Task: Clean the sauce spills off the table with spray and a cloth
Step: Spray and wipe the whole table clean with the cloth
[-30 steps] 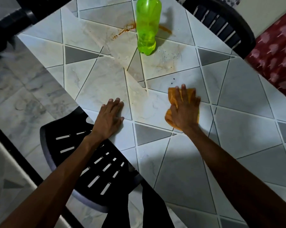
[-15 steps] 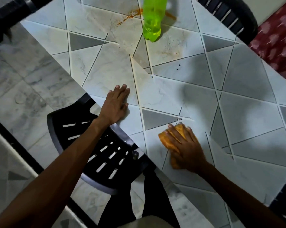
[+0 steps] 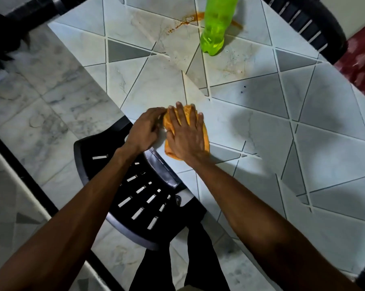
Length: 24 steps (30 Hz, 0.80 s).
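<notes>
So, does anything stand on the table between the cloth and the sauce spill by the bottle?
Nothing visible lies between the cloth and the sauce spill. Only the green bottle stands at the spill itself, covering part of it.

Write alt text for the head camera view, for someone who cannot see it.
A person's right hand presses an orange cloth flat on a tiled table near its edge, the left hand curled against the cloth's side. Farther back, a green bottle stands amid orange-brown sauce streaks; a black chair sits below the hands.
</notes>
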Each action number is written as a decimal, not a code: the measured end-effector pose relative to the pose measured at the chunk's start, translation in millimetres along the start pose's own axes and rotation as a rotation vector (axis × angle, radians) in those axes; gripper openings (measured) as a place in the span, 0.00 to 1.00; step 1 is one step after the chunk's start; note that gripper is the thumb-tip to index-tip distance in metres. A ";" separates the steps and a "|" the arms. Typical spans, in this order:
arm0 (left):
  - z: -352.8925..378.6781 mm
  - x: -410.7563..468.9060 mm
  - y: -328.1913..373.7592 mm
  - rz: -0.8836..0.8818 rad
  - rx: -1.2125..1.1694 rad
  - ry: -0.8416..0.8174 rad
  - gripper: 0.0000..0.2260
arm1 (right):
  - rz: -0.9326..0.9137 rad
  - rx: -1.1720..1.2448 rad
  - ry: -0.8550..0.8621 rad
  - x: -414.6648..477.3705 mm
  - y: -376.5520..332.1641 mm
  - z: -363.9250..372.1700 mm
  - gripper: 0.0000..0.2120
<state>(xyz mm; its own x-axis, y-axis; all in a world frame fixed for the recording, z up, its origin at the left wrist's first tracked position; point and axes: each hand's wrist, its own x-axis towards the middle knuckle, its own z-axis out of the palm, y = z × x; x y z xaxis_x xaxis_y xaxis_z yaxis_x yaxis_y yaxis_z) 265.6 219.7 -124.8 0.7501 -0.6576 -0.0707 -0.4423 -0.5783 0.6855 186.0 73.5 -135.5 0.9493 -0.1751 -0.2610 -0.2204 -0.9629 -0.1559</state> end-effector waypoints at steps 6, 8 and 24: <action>-11.5 -14.4 -12.5 -0.076 0.066 -0.032 0.31 | -0.108 -0.009 0.001 -46.5 13.7 10.3 0.35; -5.2 -18.4 -14.3 -0.084 0.079 -0.044 0.30 | -0.083 -0.014 -0.022 -109.8 33.9 22.2 0.35; 2.4 -18.6 -49.3 -0.041 0.096 -0.171 0.30 | 0.026 0.045 -0.010 -71.5 -45.3 29.0 0.37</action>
<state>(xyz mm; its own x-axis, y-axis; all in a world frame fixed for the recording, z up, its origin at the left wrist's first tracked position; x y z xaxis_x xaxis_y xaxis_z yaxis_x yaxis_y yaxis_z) 272.2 259.2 -159.0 0.6778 -0.7002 -0.2243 -0.4641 -0.6440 0.6081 121.6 135.6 -137.4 0.9409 -0.1976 -0.2751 -0.2551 -0.9478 -0.1914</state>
